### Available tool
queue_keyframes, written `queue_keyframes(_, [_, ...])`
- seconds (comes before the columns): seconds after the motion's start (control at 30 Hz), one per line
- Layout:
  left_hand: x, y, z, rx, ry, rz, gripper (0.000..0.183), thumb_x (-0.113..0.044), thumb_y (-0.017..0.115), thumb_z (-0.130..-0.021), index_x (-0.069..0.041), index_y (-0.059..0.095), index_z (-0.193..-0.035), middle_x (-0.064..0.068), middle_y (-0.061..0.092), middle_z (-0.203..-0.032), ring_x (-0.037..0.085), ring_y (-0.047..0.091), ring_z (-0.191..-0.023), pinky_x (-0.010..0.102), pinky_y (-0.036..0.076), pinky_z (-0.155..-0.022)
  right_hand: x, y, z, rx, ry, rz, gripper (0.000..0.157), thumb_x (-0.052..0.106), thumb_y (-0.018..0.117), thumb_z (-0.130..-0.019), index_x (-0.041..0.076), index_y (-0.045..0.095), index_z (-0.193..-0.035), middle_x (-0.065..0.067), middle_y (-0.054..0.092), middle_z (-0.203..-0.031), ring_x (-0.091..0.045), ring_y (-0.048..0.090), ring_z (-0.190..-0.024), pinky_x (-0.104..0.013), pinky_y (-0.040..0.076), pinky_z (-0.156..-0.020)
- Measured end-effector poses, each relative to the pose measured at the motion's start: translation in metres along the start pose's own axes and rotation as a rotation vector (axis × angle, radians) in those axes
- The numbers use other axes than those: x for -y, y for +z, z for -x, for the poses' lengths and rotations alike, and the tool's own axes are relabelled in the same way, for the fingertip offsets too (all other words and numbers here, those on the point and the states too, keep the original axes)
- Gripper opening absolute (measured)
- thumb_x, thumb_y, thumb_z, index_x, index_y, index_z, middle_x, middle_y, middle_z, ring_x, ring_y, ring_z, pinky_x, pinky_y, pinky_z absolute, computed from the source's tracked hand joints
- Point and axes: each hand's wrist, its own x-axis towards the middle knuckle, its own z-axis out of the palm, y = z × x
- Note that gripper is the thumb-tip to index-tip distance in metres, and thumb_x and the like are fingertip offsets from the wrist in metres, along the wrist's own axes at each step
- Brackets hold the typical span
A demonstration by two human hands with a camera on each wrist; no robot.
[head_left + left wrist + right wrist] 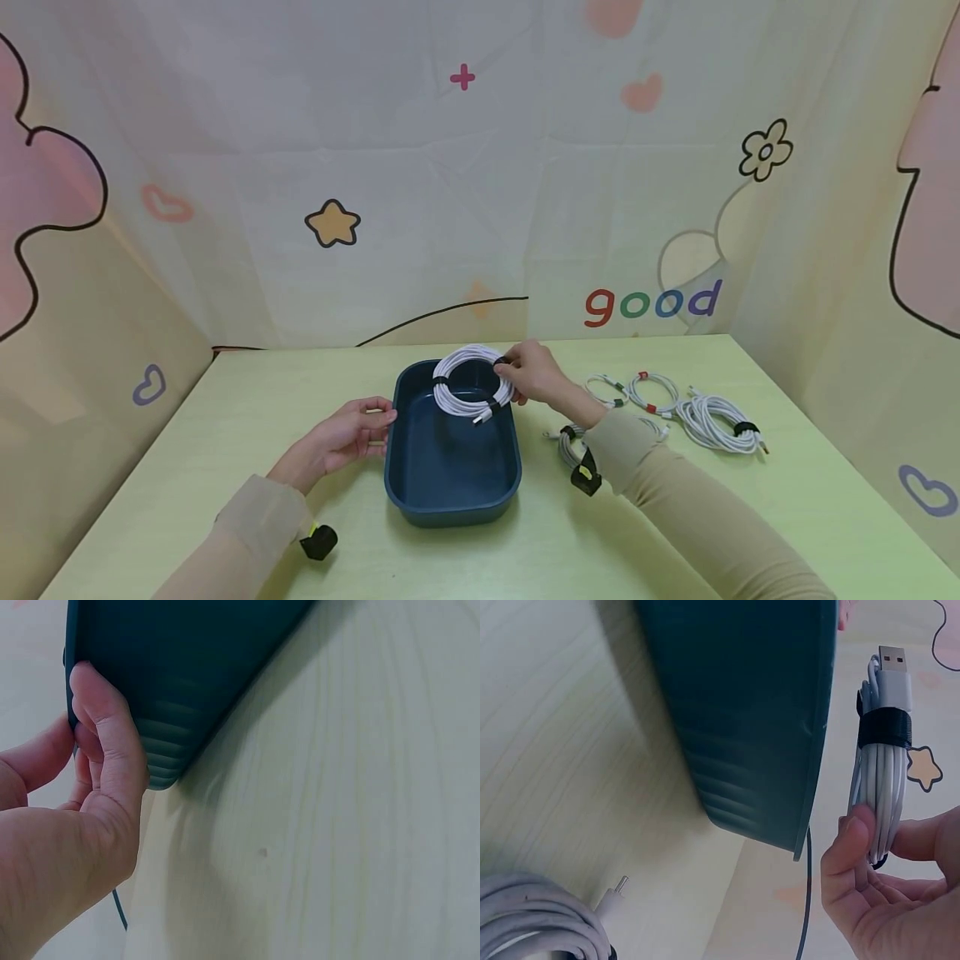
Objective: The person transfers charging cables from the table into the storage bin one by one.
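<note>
Thumb and fingers of the right hand pinch a white cable coil, holding it above the far end of a dark blue bin; its USB plug shows in the right wrist view. The left hand grips the bin's left rim. More coiled cables lie on the table, right of the bin.
</note>
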Motion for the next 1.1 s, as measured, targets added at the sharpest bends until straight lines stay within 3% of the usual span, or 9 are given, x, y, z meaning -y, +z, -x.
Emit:
queue_keyframes(0.33, [0.000,0.000,0.001,0.000,-0.004,0.002,0.005,-0.012,0.052,-0.099,-0.012,0.048,-0.103,-0.003,0.062,-0.079,0.011,0.059,-0.068,0.028,0.055,-0.069,0.005,0.006,0.000,0.001,-0.017,0.022,0.021,0.009,0.060,-0.093,-0.009,0.067,-0.100,-0.009,0.063,-0.059,-0.008,0.052,-0.040,-0.019,0.042,-0.042])
queue_keyframes(0.83, [-0.003,0.001,0.001,-0.003,0.008,0.000,0.005,-0.012,0.051,-0.099,-0.012,0.047,-0.103,-0.004,0.062,-0.080,0.011,0.059,-0.069,0.027,0.055,-0.068,0.012,0.019,-0.001,-0.011,-0.062,0.076,0.017,0.008,0.063,-0.091,-0.009,0.068,-0.093,-0.011,0.064,-0.058,-0.012,0.057,-0.041,-0.022,0.047,-0.044])
queue_keyframes(1.1, [-0.001,0.001,0.002,-0.022,0.004,-0.014,0.008,-0.013,0.053,-0.099,-0.012,0.048,-0.104,-0.004,0.062,-0.081,0.011,0.059,-0.071,0.027,0.055,-0.070,0.013,0.027,-0.001,-0.008,-0.038,0.101,0.017,0.009,0.064,-0.091,-0.008,0.069,-0.093,-0.011,0.065,-0.060,-0.017,0.061,-0.044,-0.022,0.048,-0.044])
